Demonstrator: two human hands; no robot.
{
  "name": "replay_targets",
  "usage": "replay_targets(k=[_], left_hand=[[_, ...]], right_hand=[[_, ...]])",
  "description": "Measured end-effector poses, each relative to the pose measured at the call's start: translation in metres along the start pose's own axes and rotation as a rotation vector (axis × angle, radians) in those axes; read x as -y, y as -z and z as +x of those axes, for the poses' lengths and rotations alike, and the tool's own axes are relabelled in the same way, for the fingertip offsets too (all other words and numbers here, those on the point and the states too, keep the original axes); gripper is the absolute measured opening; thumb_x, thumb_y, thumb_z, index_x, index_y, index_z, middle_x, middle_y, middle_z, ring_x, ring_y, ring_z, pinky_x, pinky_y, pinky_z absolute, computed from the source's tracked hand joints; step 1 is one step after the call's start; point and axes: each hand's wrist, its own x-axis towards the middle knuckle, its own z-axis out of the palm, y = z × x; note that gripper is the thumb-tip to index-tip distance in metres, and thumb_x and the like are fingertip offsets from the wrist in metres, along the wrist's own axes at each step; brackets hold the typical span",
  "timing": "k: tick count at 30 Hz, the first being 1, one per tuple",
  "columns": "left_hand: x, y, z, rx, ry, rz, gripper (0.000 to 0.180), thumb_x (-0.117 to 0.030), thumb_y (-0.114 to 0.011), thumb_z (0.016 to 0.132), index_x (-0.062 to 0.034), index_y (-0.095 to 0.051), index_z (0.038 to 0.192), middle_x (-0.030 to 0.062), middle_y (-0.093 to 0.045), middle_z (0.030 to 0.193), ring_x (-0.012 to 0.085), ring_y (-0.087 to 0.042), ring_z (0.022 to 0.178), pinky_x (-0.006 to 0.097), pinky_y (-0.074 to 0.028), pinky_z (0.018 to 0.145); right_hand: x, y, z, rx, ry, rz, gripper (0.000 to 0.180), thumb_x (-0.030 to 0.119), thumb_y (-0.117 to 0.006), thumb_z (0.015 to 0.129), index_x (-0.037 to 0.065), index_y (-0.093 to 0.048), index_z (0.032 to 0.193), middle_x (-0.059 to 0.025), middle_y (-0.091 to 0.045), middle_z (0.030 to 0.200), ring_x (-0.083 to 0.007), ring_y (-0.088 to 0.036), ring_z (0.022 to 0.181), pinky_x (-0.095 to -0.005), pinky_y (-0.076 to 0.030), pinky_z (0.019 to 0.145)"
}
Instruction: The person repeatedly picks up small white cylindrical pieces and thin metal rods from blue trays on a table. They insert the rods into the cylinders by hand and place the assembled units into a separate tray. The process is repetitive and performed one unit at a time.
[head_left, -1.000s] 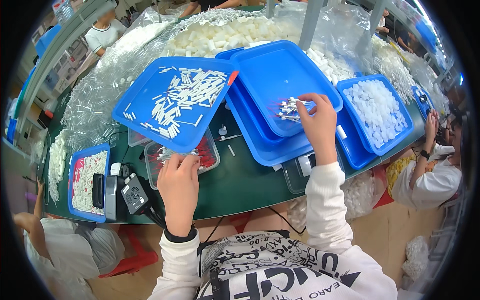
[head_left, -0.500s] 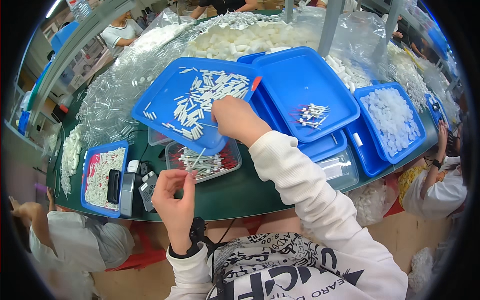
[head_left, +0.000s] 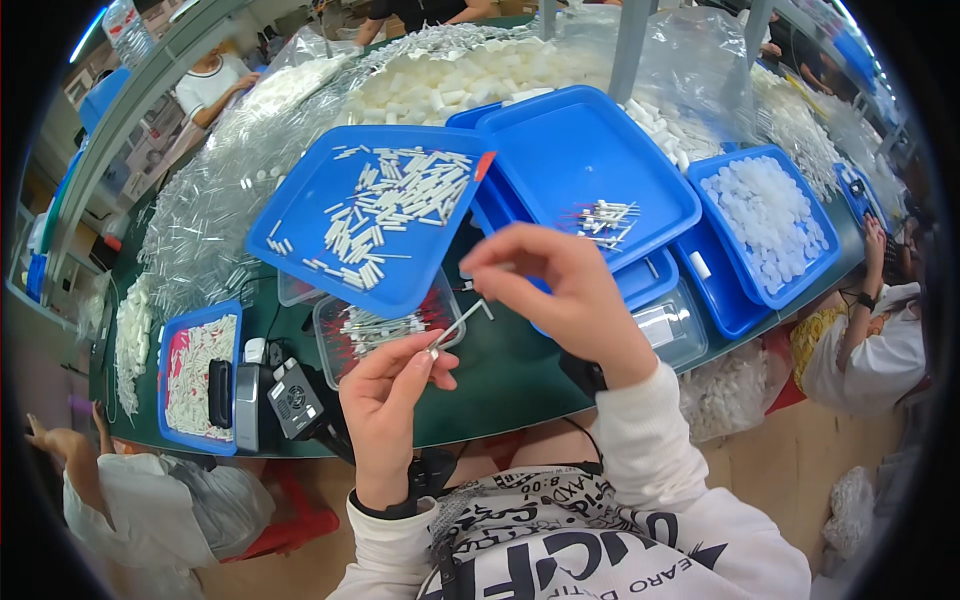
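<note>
My left hand (head_left: 392,392) is closed in a pinch on a thin pale stick (head_left: 460,327), which slants up to the right. Facing it, my right hand (head_left: 570,290) has its thumb and forefinger drawn together near the stick's upper end; whether anything sits between them I cannot make out. Just beyond, a blue tray (head_left: 290,200) holds a scatter of short white tubes (head_left: 400,195). Under that tray's near edge stands a clear plastic box (head_left: 322,335) full of white-and-red thin pieces (head_left: 370,328), partly hidden by the tray and my left hand.
Right of centre, stacked blue trays (head_left: 545,130) hold a small bunch of red-and-white sticks (head_left: 605,220). Farther right stands a blue tray of translucent white pieces (head_left: 765,220). A small device (head_left: 295,400) and another blue tray (head_left: 165,400) lie left. Clear tubes (head_left: 200,220) pile behind; people sit either side.
My right hand has come out of the tray of white tubes, moving right and nearer, to the stick. My left hand has shifted right, still pinching the stick.
</note>
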Motion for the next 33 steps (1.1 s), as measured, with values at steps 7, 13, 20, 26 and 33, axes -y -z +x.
replay_targets(k=[7, 13, 20, 26, 33], left_hand=[[0.007, -0.025, 0.006, 0.138, 0.102, -0.017, 0.023, -0.005, -0.058, 0.092, 0.0071, -0.066, 0.111, 0.0163, -0.070, 0.089, 0.0164, -0.065, 0.075, 0.027, -0.052, 0.071], [0.011, -0.034, 0.003, 0.213, 0.135, 0.014, 0.023, -0.002, -0.057, 0.093, 0.0068, -0.066, 0.111, 0.0167, -0.070, 0.090, 0.0164, -0.066, 0.079, 0.026, -0.053, 0.073], [0.011, -0.038, 0.006, 0.285, 0.257, -0.015, 0.020, -0.004, -0.058, 0.092, 0.0075, -0.065, 0.108, 0.0160, -0.070, 0.088, 0.0169, -0.067, 0.078, 0.027, -0.054, 0.073], [0.014, -0.033, 0.010, 0.404, 0.415, -0.032, 0.023, -0.005, -0.059, 0.092, 0.0074, -0.063, 0.111, 0.0167, -0.070, 0.092, 0.0157, -0.066, 0.078, 0.026, -0.053, 0.072], [0.014, -0.056, -0.003, 0.325, 0.183, 0.108, 0.021, 0.005, -0.064, 0.085, 0.0062, -0.067, 0.106, 0.0151, -0.071, 0.094, 0.0181, -0.068, 0.087, 0.026, -0.053, 0.077]], right_hand=[[0.001, 0.027, -0.053, -0.113, -0.059, 0.180, 0.017, 0.004, -0.065, 0.088, -0.003, -0.067, 0.104, -0.0071, -0.069, 0.097, -0.0121, -0.064, 0.086, -0.0242, -0.050, 0.078], [0.001, 0.042, -0.069, -0.090, -0.088, 0.131, 0.016, 0.002, -0.064, 0.087, -0.003, -0.068, 0.102, -0.0086, -0.068, 0.098, -0.0130, -0.064, 0.085, -0.0251, -0.051, 0.077], [-0.002, 0.059, -0.081, -0.072, 0.145, -0.302, 0.016, -0.005, -0.069, 0.077, 0.001, -0.073, 0.090, -0.0084, -0.070, 0.085, -0.0166, -0.067, 0.075, -0.0255, -0.051, 0.067], [0.007, 0.058, -0.094, -0.084, 0.194, -0.513, 0.019, -0.002, -0.073, 0.074, 0.005, -0.075, 0.092, -0.0075, -0.070, 0.080, -0.0178, -0.067, 0.069, -0.0256, -0.050, 0.059], [-0.007, 0.037, -0.097, -0.231, 0.042, -0.422, 0.012, 0.003, -0.076, 0.075, 0.002, -0.071, 0.086, -0.0076, -0.071, 0.079, -0.0168, -0.069, 0.070, -0.0259, -0.051, 0.061]])
